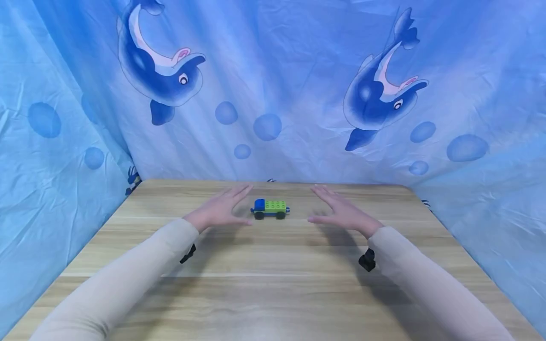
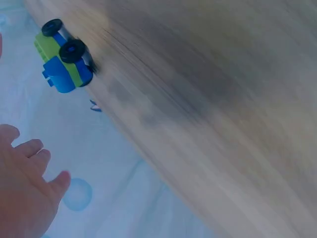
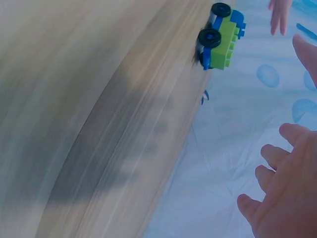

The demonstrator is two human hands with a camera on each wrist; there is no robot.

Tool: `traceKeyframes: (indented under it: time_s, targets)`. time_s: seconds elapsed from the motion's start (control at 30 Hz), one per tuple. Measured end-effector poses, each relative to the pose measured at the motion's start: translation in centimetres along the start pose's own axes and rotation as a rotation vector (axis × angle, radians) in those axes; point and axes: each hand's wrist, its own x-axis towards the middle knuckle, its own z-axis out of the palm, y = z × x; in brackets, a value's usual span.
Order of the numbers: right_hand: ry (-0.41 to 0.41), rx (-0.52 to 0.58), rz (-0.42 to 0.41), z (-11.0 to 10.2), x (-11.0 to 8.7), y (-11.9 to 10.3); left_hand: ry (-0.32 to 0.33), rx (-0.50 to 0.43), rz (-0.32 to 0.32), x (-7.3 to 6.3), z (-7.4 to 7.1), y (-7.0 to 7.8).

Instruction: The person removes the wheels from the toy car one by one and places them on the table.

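A small toy truck [image 1: 273,208] built of bricks, with a blue cab, a lime-green studded bed and black wheels, stands on its wheels toward the far side of the table. My left hand [image 1: 222,208] is just left of it, above the table, thumb and fingers spread apart. To the right, with a wider gap, my right hand [image 1: 342,211] hovers in a mirrored pose. Neither hand touches the truck. In the left wrist view the truck [image 2: 63,57] lies beyond the left hand [image 2: 27,188]; the right wrist view shows the truck [image 3: 221,39] beyond the right hand [image 3: 287,183].
The wood-grain table [image 1: 273,284] has its far edge just behind the truck. Blue sheets printed with dolphins [image 1: 158,71] and bubbles hang at the back and along both sides. A dark wrist mount [image 1: 368,260] hangs below the right sleeve.
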Motion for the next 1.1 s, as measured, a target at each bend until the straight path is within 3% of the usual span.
traceKeyframes:
  time_s: [0.17, 0.6, 1.1]
  targets:
    - [-0.014, 0.061, -0.015, 0.5, 1.0, -0.3, -0.012, -0.225, -0.041, 0.8, 0.5, 0.1]
    - [-0.031, 0.178, 0.039, 2.3, 3.2, -1.6, 0.022, -0.476, -0.064, 2.4, 1.3, 0.4]
    - [-0.046, 0.311, 0.103, 4.7, 5.7, -2.3, 0.011, -0.515, -0.113, 4.4, 2.8, 0.7]
